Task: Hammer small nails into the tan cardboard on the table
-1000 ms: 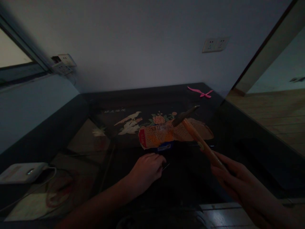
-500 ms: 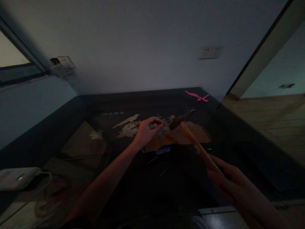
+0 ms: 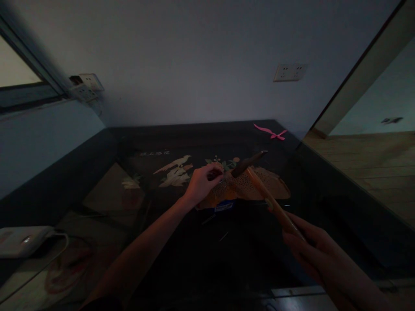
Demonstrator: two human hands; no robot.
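A hammer with a dark metal head and a wooden handle is in my right hand, whose fingers wrap round the lower handle. Its head hangs over an orange-brown perforated piece on the dark table. My left hand rests at the left part of that piece, thumb and fingertips pinched together; what they hold is too small and dark to name. Under the front edge of the piece a blue object shows. Two thin slivers, perhaps nails, lie in front.
A pink ribbon lies at the back right corner. At the left edge sits a white power strip with a cable. A wall with a socket stands behind the table.
The hammer head and my right hand have barely moved. My left hand has shifted slightly down in view, its fingers still pinched. The whole view has tilted a little.
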